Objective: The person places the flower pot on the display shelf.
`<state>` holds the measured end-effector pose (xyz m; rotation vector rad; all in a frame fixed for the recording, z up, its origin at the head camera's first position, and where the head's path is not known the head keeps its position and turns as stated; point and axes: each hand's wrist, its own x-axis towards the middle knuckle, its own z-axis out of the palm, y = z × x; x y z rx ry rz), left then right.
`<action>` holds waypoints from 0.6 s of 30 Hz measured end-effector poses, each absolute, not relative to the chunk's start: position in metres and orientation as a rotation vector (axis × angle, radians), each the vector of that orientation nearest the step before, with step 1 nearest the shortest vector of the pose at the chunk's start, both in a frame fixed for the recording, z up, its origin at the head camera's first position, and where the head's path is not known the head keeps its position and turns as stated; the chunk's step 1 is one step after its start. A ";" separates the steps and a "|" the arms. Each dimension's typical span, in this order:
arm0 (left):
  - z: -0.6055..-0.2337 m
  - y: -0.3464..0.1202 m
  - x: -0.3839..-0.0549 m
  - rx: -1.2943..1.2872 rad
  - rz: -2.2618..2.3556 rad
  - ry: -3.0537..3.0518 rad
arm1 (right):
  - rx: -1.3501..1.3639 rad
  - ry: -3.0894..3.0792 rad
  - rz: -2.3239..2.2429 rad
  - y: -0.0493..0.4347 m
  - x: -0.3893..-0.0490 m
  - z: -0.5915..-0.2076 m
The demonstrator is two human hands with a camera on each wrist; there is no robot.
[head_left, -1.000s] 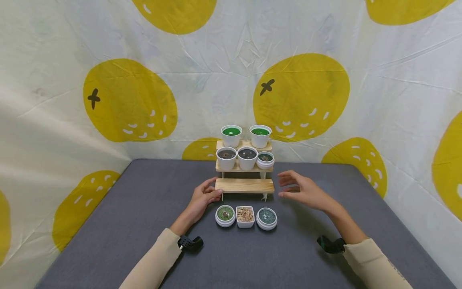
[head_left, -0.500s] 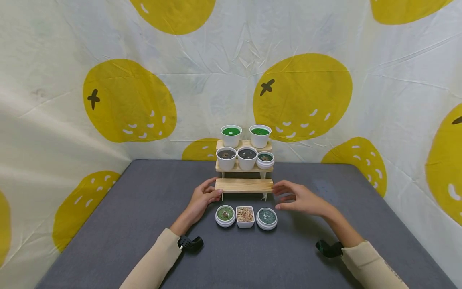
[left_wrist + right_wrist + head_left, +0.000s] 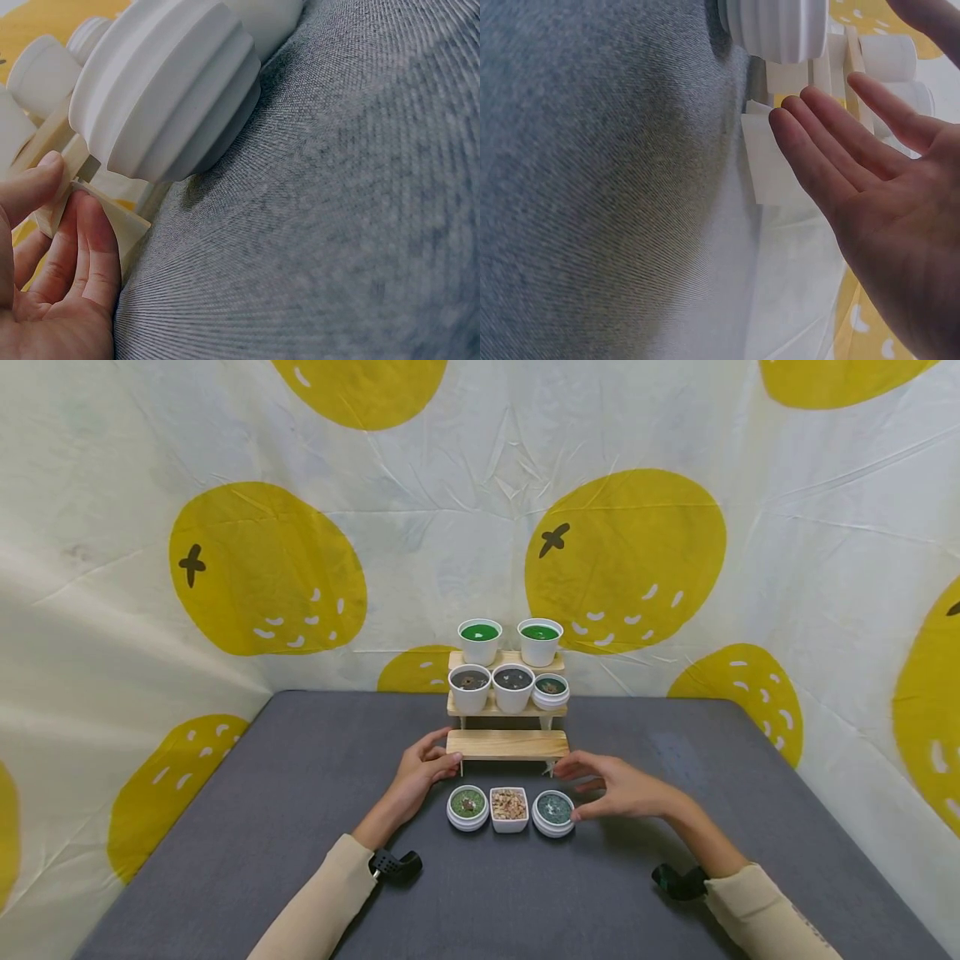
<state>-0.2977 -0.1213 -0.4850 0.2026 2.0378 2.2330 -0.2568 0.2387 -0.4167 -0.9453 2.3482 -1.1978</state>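
Note:
My left hand (image 3: 417, 778) pinches the left end of the lowest step of a three-tier wooden stand (image 3: 507, 744), thumb on top and fingers underneath. The left wrist view shows that thumb-and-finger hold beside a ribbed white pot (image 3: 169, 90). My right hand (image 3: 628, 787) is held with its fingers extended over the right side of a round white pot with blue-green filling (image 3: 554, 808). Its thumb tip is right at the rim. From the right wrist, the palm and spread fingers (image 3: 821, 157) show nothing gripped, with a ribbed pot (image 3: 780, 28) ahead.
Left of that pot, in a row before the stand, are a square dish of tan bits (image 3: 509, 811) and a pot with green filling (image 3: 468, 808). Dark-filled cups (image 3: 513, 689) and a small pot (image 3: 551, 692) occupy the middle tier; green-filled cups (image 3: 479, 642) top the stand.
My right hand has come left and toward me, from beside the stand's lowest step to the right-hand pot. My left hand has kept its place on the stand.

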 end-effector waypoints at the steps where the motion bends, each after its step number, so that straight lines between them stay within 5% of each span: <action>1: -0.485 -0.121 -0.298 0.201 2.234 2.037 | -0.948 2.342 -1.195 0.238 -0.257 -0.417; 18: -0.485 -0.121 -0.298 0.206 2.239 2.030 | -0.993 2.326 -1.105 0.230 -0.257 -0.429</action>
